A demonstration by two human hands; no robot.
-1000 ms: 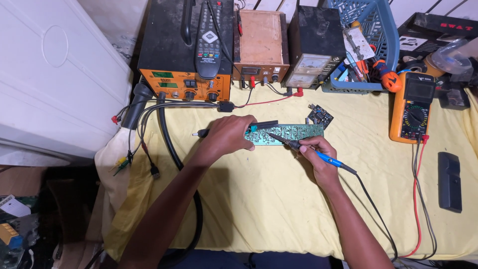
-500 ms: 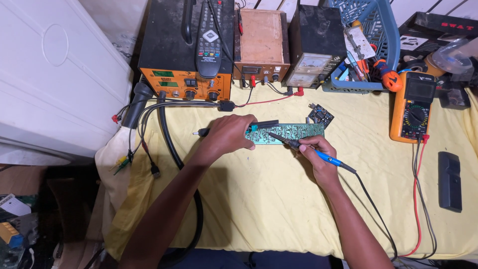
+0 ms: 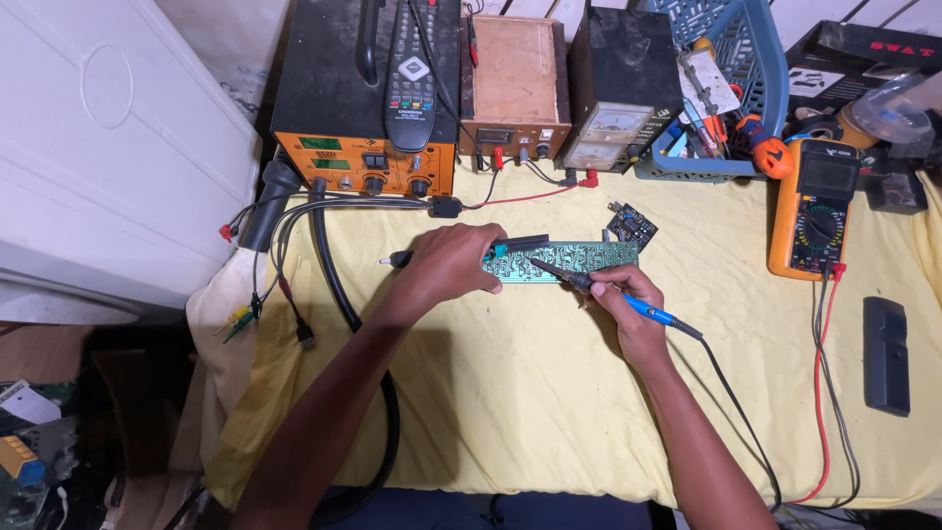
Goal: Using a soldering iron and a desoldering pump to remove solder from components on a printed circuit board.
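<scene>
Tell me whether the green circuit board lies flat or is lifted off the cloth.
Flat: the green circuit board lies on the yellow cloth, left hand at its end.

circuit board (image 3: 579,257) at centre of tabletop (image 3: 510,402); multimeter (image 3: 812,208) at 3 o'clock; remote (image 3: 410,74) on station (image 3: 363,98) at 11 o'clock.

The left hand (image 3: 446,270) covers the green circuit board's (image 3: 579,257) left end — behind the board, the blue basket (image 3: 756,59) runs off the top edge.
</scene>
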